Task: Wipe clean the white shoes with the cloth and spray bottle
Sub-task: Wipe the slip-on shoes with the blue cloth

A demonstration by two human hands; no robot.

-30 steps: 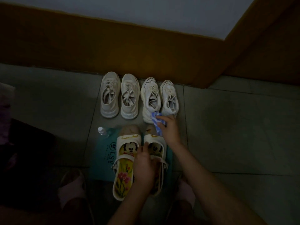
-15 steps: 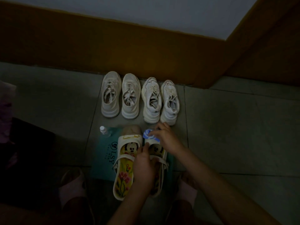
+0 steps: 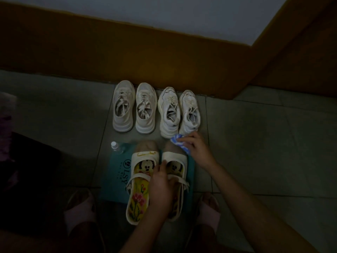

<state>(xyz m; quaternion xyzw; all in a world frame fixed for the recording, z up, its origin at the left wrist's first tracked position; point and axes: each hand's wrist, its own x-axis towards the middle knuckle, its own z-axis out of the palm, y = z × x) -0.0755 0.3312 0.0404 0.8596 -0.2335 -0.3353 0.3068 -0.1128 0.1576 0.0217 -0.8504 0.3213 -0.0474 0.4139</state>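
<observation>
Pinching the cloth (image 3: 179,144) at the toe of the white shoe (image 3: 175,157) gripped by the left hand (image 3: 160,187), the right hand (image 3: 197,148) may only smear dirt if it rubs dry, with the spray bottle (image 3: 115,147) sitting unused beside the teal bag (image 3: 116,172).

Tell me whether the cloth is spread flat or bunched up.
Bunched up. The cloth is a small wad gripped in the right hand, at the toe of a sandal.
</observation>
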